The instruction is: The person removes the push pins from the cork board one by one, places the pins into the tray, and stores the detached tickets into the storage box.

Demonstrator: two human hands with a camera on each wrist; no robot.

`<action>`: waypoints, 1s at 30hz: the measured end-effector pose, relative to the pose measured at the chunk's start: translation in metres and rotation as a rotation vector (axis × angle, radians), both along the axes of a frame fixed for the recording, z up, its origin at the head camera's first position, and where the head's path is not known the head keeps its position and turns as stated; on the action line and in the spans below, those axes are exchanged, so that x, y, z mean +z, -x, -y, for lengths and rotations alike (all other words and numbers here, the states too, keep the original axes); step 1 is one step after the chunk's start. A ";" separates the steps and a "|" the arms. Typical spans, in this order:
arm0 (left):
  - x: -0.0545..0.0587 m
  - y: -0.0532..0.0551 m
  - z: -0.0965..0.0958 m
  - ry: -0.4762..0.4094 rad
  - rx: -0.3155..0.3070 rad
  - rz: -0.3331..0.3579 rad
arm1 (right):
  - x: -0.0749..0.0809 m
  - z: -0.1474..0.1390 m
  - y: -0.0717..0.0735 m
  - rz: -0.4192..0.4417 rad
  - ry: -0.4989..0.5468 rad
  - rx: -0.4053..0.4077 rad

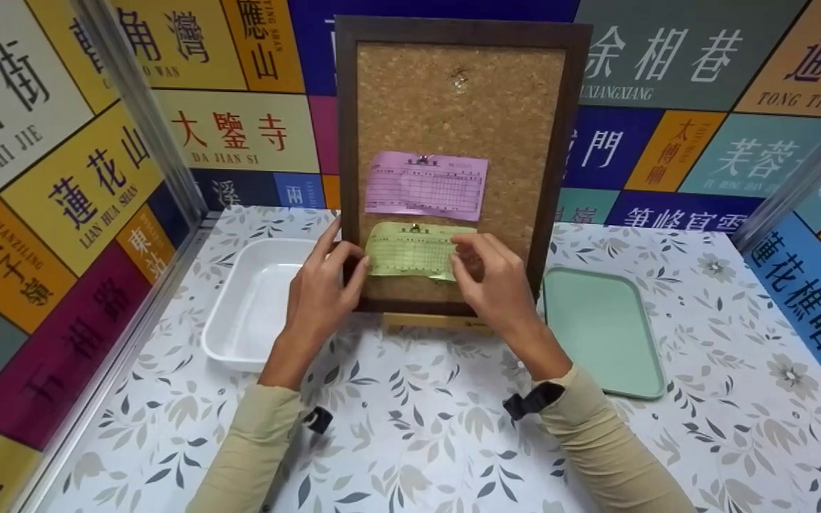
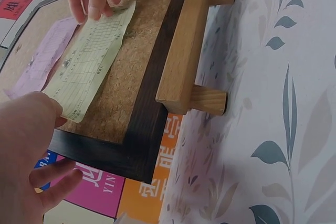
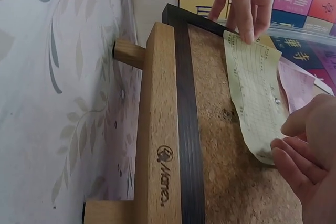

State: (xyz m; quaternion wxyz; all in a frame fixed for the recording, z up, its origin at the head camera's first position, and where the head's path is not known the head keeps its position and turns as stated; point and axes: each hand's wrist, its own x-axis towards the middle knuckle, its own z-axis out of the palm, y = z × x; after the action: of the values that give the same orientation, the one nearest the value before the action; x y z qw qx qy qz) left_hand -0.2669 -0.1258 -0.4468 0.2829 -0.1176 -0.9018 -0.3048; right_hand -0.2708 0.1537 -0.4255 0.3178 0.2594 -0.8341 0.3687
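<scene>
A green printed paper slip (image 1: 410, 256) hangs on a framed corkboard (image 1: 517, 107), with a small metallic pin at its top middle. My left hand (image 1: 325, 285) holds the slip's left edge at the thumb tip; its other fingers spread beside the frame's left side. At the slip's right end, my right hand (image 1: 496, 278) has thumb and fingers bent around the edge. The left wrist view shows the green slip (image 2: 97, 59) stretching between both hands. Above it a pink printed slip (image 1: 425, 187) hangs on the cork, also pinned at the top.
The board stands on a wooden easel (image 2: 184, 51) whose feet rest on a leaf-patterned tablecloth (image 1: 410, 427). A white tray (image 1: 239, 299) lies to the left, partly behind my left hand. To the right lies a pale green tray (image 1: 603, 328). Sign-covered walls surround the table.
</scene>
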 end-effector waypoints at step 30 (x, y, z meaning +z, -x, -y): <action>-0.001 0.001 -0.002 -0.005 0.026 0.019 | 0.002 0.051 0.022 -0.033 0.070 -0.122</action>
State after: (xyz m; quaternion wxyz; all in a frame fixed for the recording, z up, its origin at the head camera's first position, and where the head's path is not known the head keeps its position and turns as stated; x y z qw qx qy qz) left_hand -0.2677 -0.1242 -0.4477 0.2785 -0.1024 -0.9051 -0.3046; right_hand -0.2925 0.1023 -0.4238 0.3625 0.2030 -0.8294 0.3735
